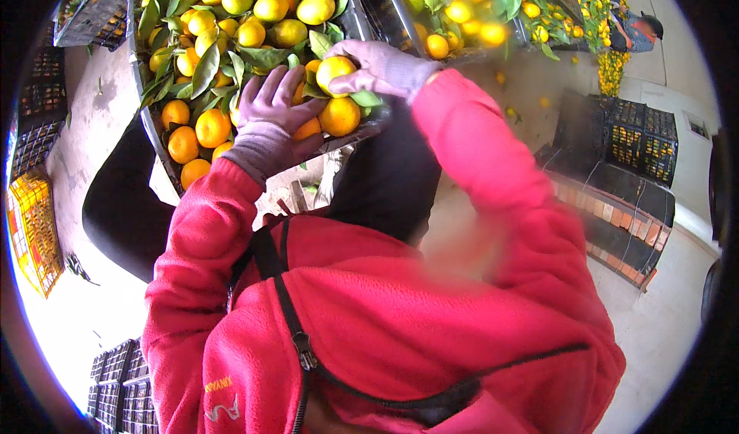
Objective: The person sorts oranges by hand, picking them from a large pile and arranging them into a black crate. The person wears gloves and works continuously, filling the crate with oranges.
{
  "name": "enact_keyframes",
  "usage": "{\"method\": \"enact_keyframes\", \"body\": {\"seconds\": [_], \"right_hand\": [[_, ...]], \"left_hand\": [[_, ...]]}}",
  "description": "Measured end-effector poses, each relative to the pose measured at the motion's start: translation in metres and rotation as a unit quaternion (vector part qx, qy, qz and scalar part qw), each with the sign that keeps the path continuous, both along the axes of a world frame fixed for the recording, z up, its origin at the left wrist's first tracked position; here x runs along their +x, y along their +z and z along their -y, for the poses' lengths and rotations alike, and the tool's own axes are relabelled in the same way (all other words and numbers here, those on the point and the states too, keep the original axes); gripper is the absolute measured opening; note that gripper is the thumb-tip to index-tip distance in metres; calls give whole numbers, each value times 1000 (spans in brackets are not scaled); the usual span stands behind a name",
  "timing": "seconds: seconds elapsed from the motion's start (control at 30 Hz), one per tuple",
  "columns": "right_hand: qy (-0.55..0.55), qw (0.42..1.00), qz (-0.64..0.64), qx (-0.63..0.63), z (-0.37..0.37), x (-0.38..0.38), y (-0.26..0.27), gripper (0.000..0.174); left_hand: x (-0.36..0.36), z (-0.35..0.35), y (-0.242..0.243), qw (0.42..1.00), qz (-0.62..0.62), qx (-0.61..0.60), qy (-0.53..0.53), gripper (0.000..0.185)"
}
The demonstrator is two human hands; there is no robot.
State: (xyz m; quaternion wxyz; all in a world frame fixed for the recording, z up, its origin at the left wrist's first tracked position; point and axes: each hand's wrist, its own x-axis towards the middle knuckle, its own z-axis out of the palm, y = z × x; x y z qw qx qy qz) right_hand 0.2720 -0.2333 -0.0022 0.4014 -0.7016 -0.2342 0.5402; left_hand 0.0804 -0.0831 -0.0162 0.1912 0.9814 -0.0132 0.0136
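Note:
A lined crate [147,137] before me holds many mandarins, some orange and some greenish-yellow, with green leaves [206,70] among them. My right hand [375,67], in a pale purple knit glove, grips a yellow-orange mandarin [333,71] between thumb and fingers at the crate's near right corner. Just below that fruit lies another orange mandarin [339,116] beside a leaf. My left hand [274,111], gloved the same way, rests palm down on the fruit with its fingers spread. Whatever lies under its palm is hidden.
More leafy mandarins [459,12] fill a container at the upper right. Black crates [641,139] of fruit stand on a brick-edged platform [618,214] at right. A yellow crate [34,226] and stacked black crates [121,382] are at left. A person [635,33] is at the far right.

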Motion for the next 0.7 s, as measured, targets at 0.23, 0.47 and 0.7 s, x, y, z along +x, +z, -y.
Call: {"method": "enact_keyframes", "body": {"seconds": [0.23, 0.47, 0.7], "right_hand": [[-57, 976, 210, 0, -40, 5, -25, 61], [-215, 950, 104, 203, -8, 0, 10, 55], [-48, 997, 61, 8, 3, -4, -13, 61]], "left_hand": [[1, -1, 4, 1000, -1, 1, -3, 65], [0, -3, 4, 1000, -14, 14, -11, 58], [1, -2, 2, 1000, -22, 2, -9, 60]]}}
